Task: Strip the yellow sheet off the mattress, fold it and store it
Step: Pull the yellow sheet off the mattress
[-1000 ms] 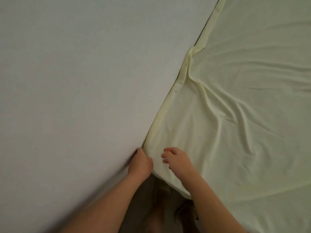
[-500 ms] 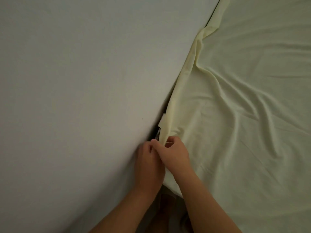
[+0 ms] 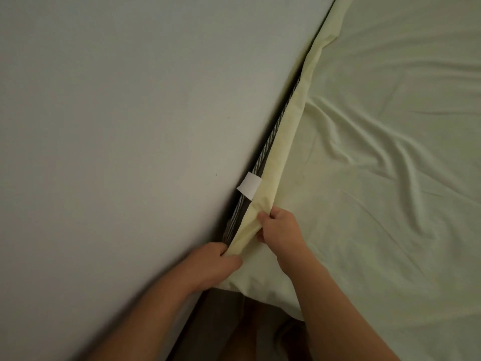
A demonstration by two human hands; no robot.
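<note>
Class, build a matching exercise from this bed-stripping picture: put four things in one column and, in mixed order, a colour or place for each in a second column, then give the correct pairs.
Column A
1. yellow sheet
2. label tag
3. striped piping
4. wall

Column B
a. white, sticking out at the sheet's lifted edge
b. grey, plain, left of the bed
c. pale yellow, edge gripped by the left hand and the right hand
d. grey and white, running along the uncovered mattress edge

Pairs: 1-c, 2-a, 3-d, 4-b
</note>
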